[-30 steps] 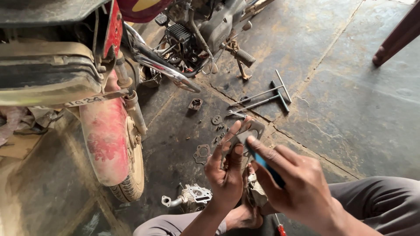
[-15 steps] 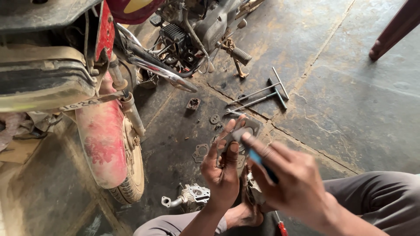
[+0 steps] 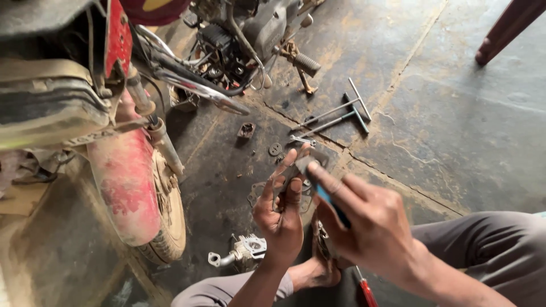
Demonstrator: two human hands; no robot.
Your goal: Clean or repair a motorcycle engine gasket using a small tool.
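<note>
Sitting low on the oily floor point(image 3: 432, 131), you have the red rear mudguard point(image 3: 125, 187) and tyre point(image 3: 170, 227) at far left and a small carburettor body point(image 3: 245, 250) lying just below your hands. Your left hand point(image 3: 281, 219) has its fingers point(image 3: 287, 165) pinching a flat dark metal plate point(image 3: 301, 165) upright. Your right hand point(image 3: 369, 227) grips a blue-handled tool point(image 3: 330, 202), index finger pressed against that plate; T-handle wrenches point(image 3: 347, 113) lie beyond.
</note>
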